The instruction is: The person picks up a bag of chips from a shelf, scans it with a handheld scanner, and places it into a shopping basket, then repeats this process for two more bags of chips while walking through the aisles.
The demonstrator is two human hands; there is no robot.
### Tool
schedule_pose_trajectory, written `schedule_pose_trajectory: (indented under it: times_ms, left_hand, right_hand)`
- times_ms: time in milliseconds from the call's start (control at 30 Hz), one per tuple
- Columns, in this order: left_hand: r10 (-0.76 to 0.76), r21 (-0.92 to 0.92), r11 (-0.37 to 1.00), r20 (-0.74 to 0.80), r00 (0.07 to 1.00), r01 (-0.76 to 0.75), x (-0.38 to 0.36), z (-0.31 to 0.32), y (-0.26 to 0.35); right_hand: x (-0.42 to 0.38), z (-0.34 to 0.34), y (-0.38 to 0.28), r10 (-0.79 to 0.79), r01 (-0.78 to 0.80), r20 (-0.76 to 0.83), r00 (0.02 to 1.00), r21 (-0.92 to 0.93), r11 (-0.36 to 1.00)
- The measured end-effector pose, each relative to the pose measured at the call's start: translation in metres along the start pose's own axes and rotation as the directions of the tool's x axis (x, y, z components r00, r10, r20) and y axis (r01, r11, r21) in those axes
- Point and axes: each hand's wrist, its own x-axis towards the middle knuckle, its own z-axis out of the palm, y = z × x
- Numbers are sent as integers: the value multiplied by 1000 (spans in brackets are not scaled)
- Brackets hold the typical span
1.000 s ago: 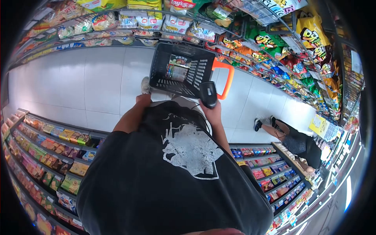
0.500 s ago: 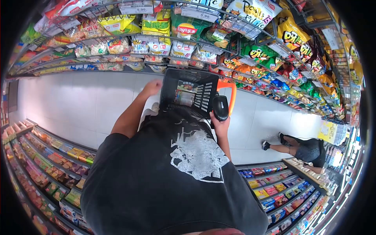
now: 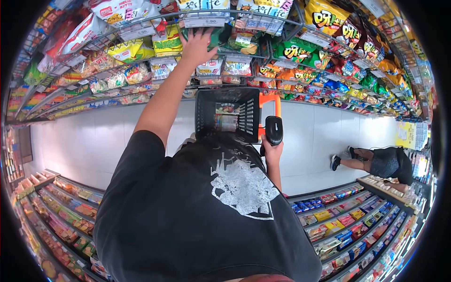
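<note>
My left hand (image 3: pixel 198 49) is stretched out to the snack shelf, fingers spread over a green bag of chips (image 3: pixel 217 38) just under a price label (image 3: pixel 204 22). The hand covers much of that bag. Beside it on the left stands a yellow-green snack bag (image 3: pixel 167 41). My right hand (image 3: pixel 272 149), low in front of my body, is closed round a black handheld barcode scanner (image 3: pixel 274 130). A black shopping basket (image 3: pixel 203 113) with an orange handle (image 3: pixel 277 107) is in front of me, just left of the scanner. Inside are packaged goods (image 3: pixel 227 108).
Wire-edged shelves of snack bags run across the front, with yellow bags (image 3: pixel 324 19) to the right. Behind me are more shelves of boxed goods (image 3: pixel 338 221). Another person (image 3: pixel 387 162) is in the tiled aisle (image 3: pixel 310 150) at the right.
My left hand has gone from beside the basket up and forward to the green chip bag, its fingers now spread. The right hand still holds the scanner; the view has shifted slightly.
</note>
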Motion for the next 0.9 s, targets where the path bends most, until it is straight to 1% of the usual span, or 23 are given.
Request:
schedule_pose_trajectory:
  times_ms: [100,133,200,267,367,467,500,567,600,700,800,900]
  left_hand:
    - [-59,-113,992,-49,997,53,-17,18,12]
    - [-39,-60,998,-75,996,35,-19,18,16]
    - [-33,-109,994,-122,992,19,-19,18,18]
    - [-13,-125,992,-167,986,-8,-19,19,16]
    - [-6,-157,987,-137,991,-16,-11,24,13]
    - [-75,-125,990,-59,995,67,-9,26,19]
    - [-79,-107,992,-50,996,73,-11,25,23]
    - [-83,-69,994,-31,996,81,-14,22,31]
    - [-98,-92,991,-1,995,97,-14,19,33]
    - [-121,-125,984,53,991,127,-11,23,29]
    - [-178,-94,977,131,975,191,-8,18,29]
    - [-307,-89,944,106,946,317,-11,21,20]
  right_hand:
    - [-6,-3,2,-4,3,-35,999,-29,1000]
    - [-7,-4,2,-28,26,-40,999,-54,998]
    - [-10,-7,2,-72,67,-47,996,-108,992]
    - [-11,-10,1,-74,69,-52,996,-84,994]
    - [-7,-12,-2,-58,55,-58,997,-55,997]
    - [-2,-11,-3,-61,57,-71,996,-56,997]
    - [0,-11,-2,-65,61,-76,995,-60,996]
    - [3,-14,5,-36,35,-63,997,-23,999]
    - [3,-12,2,-22,22,-57,998,-4,1000]
    - [0,-10,-10,63,-62,20,998,-53,997]
    - [2,-8,-6,-29,36,73,997,-101,994]
    - [1,-5,-7,-111,122,99,989,-110,986]
